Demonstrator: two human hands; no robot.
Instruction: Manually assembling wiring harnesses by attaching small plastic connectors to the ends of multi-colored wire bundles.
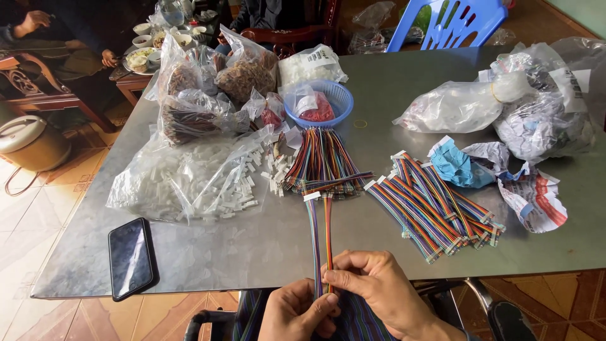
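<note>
At the near edge of the grey metal desk [379,82], both hands work on two rainbow ribbon cables [320,243] that run from the fingers up onto the desk, one ending in a white connector [312,196]. The left hand [297,312] pinches the cables between thumb and fingers, its grip pressed together on them; the right hand [372,287] curls over the same strands, its fingertips closed on them just beside the left thumb. The cables hang partly off the near edge, so I judge that a slack pinch could let them slide to the floor, and a hard pull could drag the loose pile of ribbon cables [322,161] at mid-desk, which their far ends touch. The black phone [131,257] lies at the near left corner, partly overhanging the edge, and a nudge from an elbow could tip it off. Toward the left edge lies a clear bag of small white connectors [183,180], some spilled out beside it. Behind it, near the far left corner, stand clear bags of brownish parts [246,72]. A flat white packet with a white label [310,64] lies behind a round blue basket [328,101]. At the right edge lie knotted clear bags of white pieces [505,104], one with a rectangular white label, and in front of them crumpled blue and white paper [492,170]. A second heap of cables [435,211] lies right of centre.
</note>
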